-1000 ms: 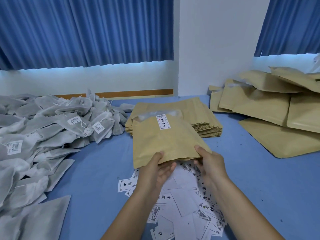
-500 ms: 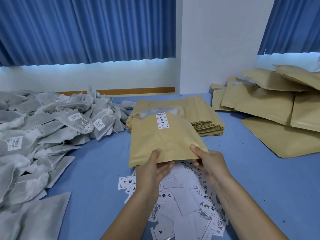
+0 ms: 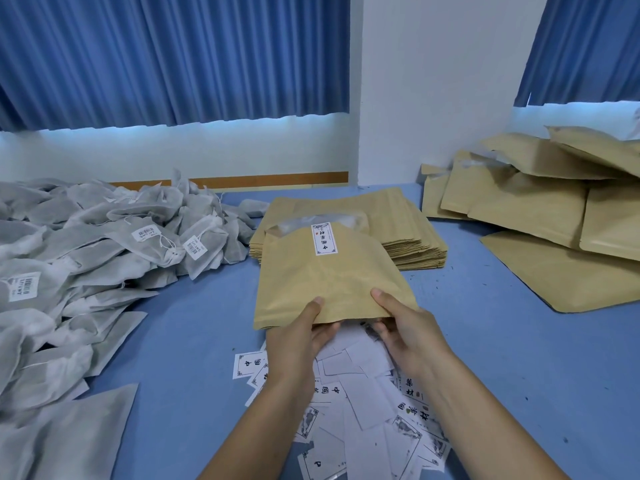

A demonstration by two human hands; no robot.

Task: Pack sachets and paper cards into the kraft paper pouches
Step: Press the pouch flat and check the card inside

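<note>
Barely anything has moved: left hand (image 3: 295, 344) and right hand (image 3: 412, 335) still pinch the pouch (image 3: 329, 282) by its near edge, thumbs on top, over the cards (image 3: 360, 386). Likely its mouth is being opened; sachets (image 3: 104, 258) wait leftward.

Small hand-packing workroom, bulk stock laid out by type.

One big blue-covered table (image 3: 519, 375) used as the bench: heap of grey mesh sachets (image 3: 104, 258) on the left, some with barcode stickers (image 3: 147, 233); neat stack of flat kraft pouches (image 3: 415, 244) in the middle; loose pile of bulging pouches (image 3: 536, 209) on the right; printed paper cards (image 3: 363, 410) scattered at the near edge. A labelled pouch (image 3: 329, 282) is held over the cards by the left hand (image 3: 294, 344) and right hand (image 3: 408, 327), thumbs on top. Plain white wall (image 3: 433, 81) and blue pleated curtains (image 3: 173, 57) behind. Quantities and sorting say production batch work done by hand.
</note>
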